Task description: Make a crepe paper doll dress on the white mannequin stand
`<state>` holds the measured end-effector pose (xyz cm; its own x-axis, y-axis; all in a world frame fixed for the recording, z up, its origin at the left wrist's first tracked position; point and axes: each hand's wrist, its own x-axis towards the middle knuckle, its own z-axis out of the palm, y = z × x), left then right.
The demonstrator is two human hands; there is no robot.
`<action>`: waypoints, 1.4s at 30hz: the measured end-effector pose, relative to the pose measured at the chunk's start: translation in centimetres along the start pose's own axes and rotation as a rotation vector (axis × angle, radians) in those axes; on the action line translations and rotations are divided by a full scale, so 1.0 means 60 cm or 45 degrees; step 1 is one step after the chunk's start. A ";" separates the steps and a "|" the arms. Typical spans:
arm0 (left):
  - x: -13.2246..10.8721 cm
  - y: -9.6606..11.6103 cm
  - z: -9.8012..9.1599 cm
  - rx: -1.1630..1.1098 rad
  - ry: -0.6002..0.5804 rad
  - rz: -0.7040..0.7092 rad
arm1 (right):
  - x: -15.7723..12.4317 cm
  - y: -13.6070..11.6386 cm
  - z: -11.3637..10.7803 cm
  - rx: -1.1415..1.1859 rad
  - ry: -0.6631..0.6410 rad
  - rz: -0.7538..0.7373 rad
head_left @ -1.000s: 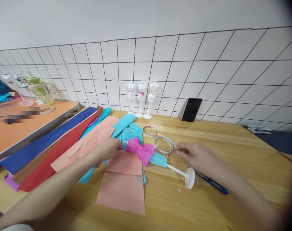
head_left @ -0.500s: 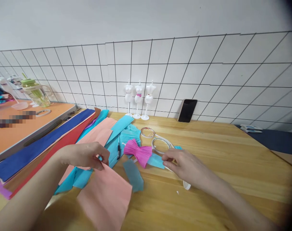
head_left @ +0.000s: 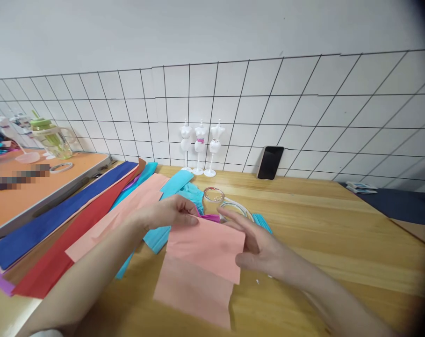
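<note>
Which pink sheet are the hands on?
The short folded pink sheet in front, between left hand and right hand; the long pink sheet lies flat at left.

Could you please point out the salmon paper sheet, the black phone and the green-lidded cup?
salmon paper sheet (head_left: 207,245): head view, middle of its upper layer.
black phone (head_left: 270,162): head view, centre of its dark screen.
green-lidded cup (head_left: 56,142): head view, its clear body.

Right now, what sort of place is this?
Likely a craft workbench: coloured paper strips lie across the wooden table, three white mannequins stand by the gridded wall, and the left hand and right hand hold a pink paper sheet.
</note>
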<state>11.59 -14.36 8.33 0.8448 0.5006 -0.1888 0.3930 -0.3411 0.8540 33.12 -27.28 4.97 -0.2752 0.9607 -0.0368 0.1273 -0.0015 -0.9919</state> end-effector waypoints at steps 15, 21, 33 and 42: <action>0.087 0.010 0.047 -1.040 0.157 0.004 | 0.014 0.004 -0.054 0.197 0.932 -0.139; 0.094 0.008 0.039 -0.901 0.090 0.025 | 0.014 0.008 -0.067 -0.036 0.947 -0.189; 0.079 0.013 0.023 -0.844 0.115 0.018 | 0.012 0.008 -0.069 -0.453 0.796 -0.307; 0.092 0.014 0.049 -0.831 0.236 -0.039 | 0.002 0.008 -0.053 -0.691 0.406 -0.238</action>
<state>17.67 -14.20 6.60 0.7376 0.6505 -0.1811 0.0667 0.1967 0.9782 36.15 -26.27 4.89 -0.0539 0.9665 0.2508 0.5905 0.2334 -0.7725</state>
